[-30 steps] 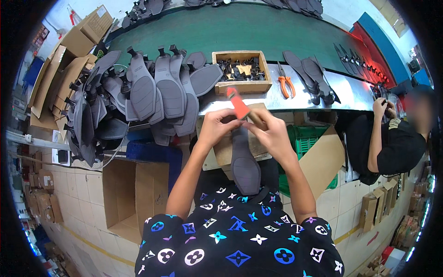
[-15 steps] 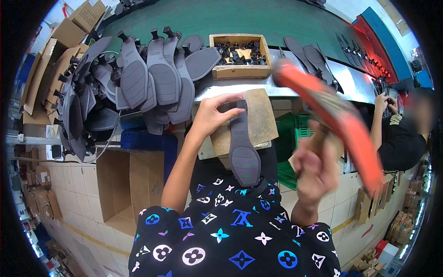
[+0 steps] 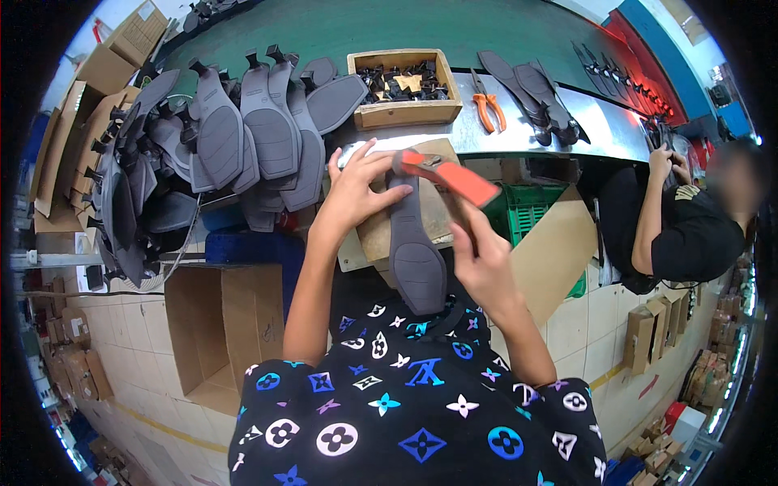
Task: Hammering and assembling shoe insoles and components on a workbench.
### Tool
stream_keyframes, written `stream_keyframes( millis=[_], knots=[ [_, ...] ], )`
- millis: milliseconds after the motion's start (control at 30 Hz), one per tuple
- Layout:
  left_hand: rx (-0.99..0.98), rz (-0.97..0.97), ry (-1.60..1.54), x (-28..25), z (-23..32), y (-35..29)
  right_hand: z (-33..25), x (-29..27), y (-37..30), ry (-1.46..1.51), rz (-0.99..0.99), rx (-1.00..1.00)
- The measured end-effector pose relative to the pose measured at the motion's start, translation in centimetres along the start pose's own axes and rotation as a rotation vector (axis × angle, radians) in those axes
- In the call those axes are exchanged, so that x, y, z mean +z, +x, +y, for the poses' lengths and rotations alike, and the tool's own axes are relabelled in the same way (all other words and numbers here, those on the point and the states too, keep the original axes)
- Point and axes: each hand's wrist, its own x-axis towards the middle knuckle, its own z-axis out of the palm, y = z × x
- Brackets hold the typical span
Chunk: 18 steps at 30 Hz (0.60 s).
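Observation:
A dark grey shoe sole (image 3: pixel 418 271) lies tread side up on a worn tan board (image 3: pixel 373 235), its wide toe end toward my body. My left hand (image 3: pixel 354 194) steadies the narrow heel end, thumb along one side and fingers around the far end. In my right hand (image 3: pixel 489 267) is a hammer (image 3: pixel 458 180) with an orange-red head. The hammer's dark face is over the heel end, right beside my left fingers; whether it touches cannot be made out. The hammer head hides the heel tip.
Many heeled soles (image 3: pixel 271 121) are piled at left. A wooden box (image 3: pixel 405 115) of small black parts, orange-handled pliers (image 3: pixel 489 112) and more soles (image 3: pixel 543 93) sit on the bench. A cardboard sheet (image 3: pixel 559 251), green crate (image 3: pixel 531 212) and co-worker (image 3: pixel 689 219) are at right.
The hammer has come down and left from its raised position to the sole's heel end. My left fingers have spread a little. The whole view has shifted slightly, uncovering the pliers.

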Motion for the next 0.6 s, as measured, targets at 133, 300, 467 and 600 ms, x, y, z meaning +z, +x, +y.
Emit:
stream_keyframes(
  millis=[133, 300, 467, 600],
  knots=[
    [0.274, 0.129, 0.054, -1.1, 0.7, 0.2, 1.5, -1.9, -0.3, -0.096, 0.082, -0.259],
    [0.181, -0.114, -0.489, -4.5, 6.1, -3.2, 5.1, -2.5, 0.9, -0.185, 0.081, -0.245],
    [-0.041, -0.191, -0.775, -7.4, 11.6, -7.8, 6.9, 0.0, 2.9, -0.616, -0.334, -0.419],
    [-0.225, -0.300, -0.992, -8.2, 13.6, -8.3, 4.5, -0.5, 2.1, -0.031, -0.370, -0.390]
  ],
)
